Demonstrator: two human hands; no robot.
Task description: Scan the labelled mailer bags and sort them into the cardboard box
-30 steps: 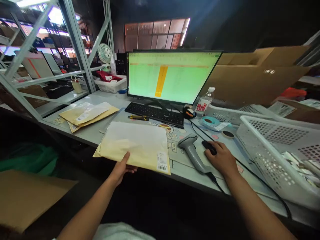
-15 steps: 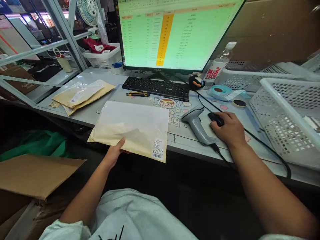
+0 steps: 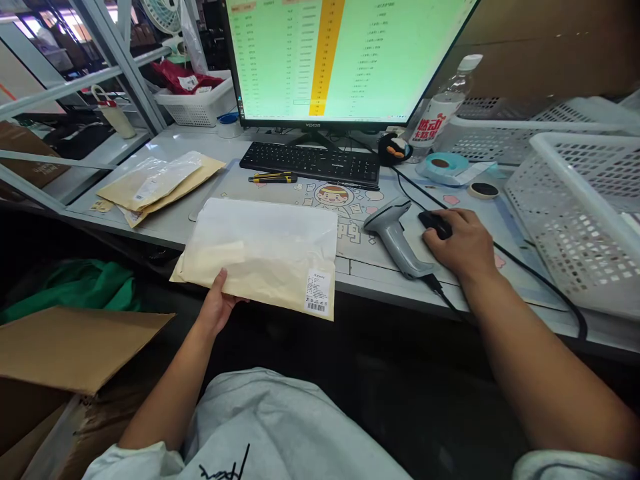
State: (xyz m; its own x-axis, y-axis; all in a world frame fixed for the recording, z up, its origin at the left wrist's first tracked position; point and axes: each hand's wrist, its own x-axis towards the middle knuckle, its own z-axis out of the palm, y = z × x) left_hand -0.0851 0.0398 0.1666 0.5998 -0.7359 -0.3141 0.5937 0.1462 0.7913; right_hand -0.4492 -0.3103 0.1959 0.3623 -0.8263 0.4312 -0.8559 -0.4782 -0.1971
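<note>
My left hand [image 3: 219, 305] is closed on the near edge of a plastic-wrapped packet [image 3: 265, 247], thumb on top and fingers underneath. The packet is cream below and whitish above, with a barcode label [image 3: 317, 291] at its right corner. It overhangs the desk's front edge. My right hand [image 3: 465, 243] rests over a black computer mouse [image 3: 436, 225], fingers curved around it. Just left of the mouse lies a grey barcode scanner [image 3: 397, 240] with its cable. Behind them, a monitor [image 3: 345, 60] shows a green spreadsheet with an orange column.
A keyboard [image 3: 310, 162] and a yellow-black utility knife [image 3: 273, 178] lie before the monitor. More packets [image 3: 160, 183] are stacked at left. White baskets [image 3: 575, 220], a bottle [image 3: 440, 113] and tape rolls [image 3: 445, 164] stand at right. An open cardboard box [image 3: 80, 347] is at lower left.
The view has tilted down slightly, so the desk items sit higher. My left hand has shifted a little left along the packet's edge. My right hand stays on the mouse.
</note>
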